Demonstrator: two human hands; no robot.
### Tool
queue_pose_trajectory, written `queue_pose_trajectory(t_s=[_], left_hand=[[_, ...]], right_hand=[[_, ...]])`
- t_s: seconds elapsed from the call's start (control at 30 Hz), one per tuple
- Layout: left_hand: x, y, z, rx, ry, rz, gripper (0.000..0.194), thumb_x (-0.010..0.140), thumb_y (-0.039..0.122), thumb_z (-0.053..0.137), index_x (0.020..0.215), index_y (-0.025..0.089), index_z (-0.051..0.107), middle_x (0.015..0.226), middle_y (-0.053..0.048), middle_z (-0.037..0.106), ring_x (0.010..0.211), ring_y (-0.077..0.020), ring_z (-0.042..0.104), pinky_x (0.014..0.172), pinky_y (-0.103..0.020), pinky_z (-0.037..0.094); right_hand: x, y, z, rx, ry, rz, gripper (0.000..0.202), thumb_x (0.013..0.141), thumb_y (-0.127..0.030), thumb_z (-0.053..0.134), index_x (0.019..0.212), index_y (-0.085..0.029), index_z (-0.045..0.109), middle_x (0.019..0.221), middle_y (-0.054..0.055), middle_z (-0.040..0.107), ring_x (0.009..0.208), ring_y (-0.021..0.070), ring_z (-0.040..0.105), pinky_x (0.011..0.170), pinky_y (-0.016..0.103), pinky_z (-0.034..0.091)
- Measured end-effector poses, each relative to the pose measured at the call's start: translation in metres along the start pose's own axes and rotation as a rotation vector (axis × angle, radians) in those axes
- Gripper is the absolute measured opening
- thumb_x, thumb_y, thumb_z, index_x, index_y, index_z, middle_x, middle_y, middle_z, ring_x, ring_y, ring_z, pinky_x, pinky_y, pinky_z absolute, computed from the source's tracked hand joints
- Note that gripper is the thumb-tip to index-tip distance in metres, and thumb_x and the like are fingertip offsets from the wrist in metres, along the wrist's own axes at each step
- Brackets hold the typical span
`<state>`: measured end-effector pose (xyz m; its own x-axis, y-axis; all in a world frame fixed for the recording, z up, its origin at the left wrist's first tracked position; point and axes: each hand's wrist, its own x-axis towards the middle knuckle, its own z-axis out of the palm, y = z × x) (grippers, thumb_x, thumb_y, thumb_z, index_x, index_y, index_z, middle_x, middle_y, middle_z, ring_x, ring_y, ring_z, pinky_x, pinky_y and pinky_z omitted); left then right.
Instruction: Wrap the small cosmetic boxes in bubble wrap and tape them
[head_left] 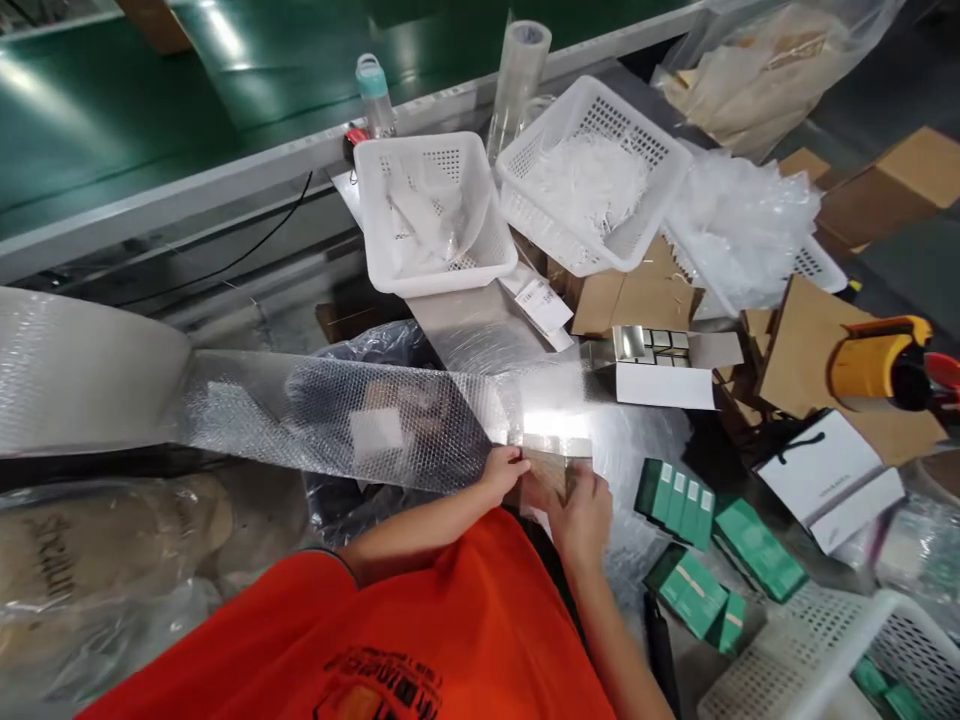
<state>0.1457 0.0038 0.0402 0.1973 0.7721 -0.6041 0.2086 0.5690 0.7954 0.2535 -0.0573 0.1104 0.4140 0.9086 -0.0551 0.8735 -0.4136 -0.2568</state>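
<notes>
My left hand (502, 474) is closed on the edge of a strip of bubble wrap (442, 410) at the metal table's near edge. My right hand (583, 520) is closed round a small shiny box (559, 465), with clear wrap lying about it. The strip stretches left to a large bubble wrap roll (82, 375). Glare above the box hides some detail. To the right of my hands stands an open white carton (664, 387) holding several small shiny boxes. Groups of green boxes (679, 500) lie farther right.
White baskets (431, 280) (577, 262) at the back hold clear and shredded packing material. A tape dispenser (870, 370) lies on cardboard at right, near a white paper bag (821, 470). A bottle (375, 95) stands by the green conveyor (300, 70). Another basket (780, 640) is at lower right.
</notes>
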Motion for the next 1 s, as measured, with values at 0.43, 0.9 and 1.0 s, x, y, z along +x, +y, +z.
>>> queue_pose_trajectory(t_s=[0.43, 0.9, 1.0], left_hand=[[0.004, 0.004, 0.009, 0.400, 0.031, -0.049, 0.035, 0.082, 0.006, 0.056, 0.116, 0.013, 0.064, 0.105, -0.015, 0.071, 0.105, -0.0274, 0.066, 0.094, -0.040, 0.051], [0.045, 0.064, -0.011, 1.103, -0.024, 0.597, 0.078, 0.080, -0.004, 0.045, 0.153, 0.021, 0.036, 0.169, -0.013, 0.009, 0.135, -0.0372, 0.046, 0.105, -0.054, 0.046], [0.056, 0.083, -0.008, 1.044, 0.010, 0.613, 0.076, 0.084, 0.005, 0.051, 0.156, 0.017, 0.031, 0.166, -0.019, 0.015, 0.137, -0.0386, 0.045, 0.109, -0.055, 0.042]], right_hand=[[0.011, -0.004, 0.012, 0.002, -0.094, 0.187, 0.061, 0.071, -0.052, 0.064, 0.119, -0.019, 0.049, 0.123, 0.019, 0.053, 0.105, 0.0347, 0.055, 0.082, 0.044, 0.045], [0.027, 0.067, -0.010, -0.137, -0.052, 0.321, 0.059, 0.074, -0.044, 0.063, 0.124, -0.015, 0.051, 0.135, 0.025, 0.046, 0.115, 0.0399, 0.054, 0.090, 0.049, 0.044], [0.025, 0.068, -0.006, -0.144, -0.065, 0.320, 0.063, 0.074, -0.043, 0.064, 0.127, -0.013, 0.050, 0.142, 0.027, 0.042, 0.119, 0.0412, 0.052, 0.093, 0.051, 0.043]])
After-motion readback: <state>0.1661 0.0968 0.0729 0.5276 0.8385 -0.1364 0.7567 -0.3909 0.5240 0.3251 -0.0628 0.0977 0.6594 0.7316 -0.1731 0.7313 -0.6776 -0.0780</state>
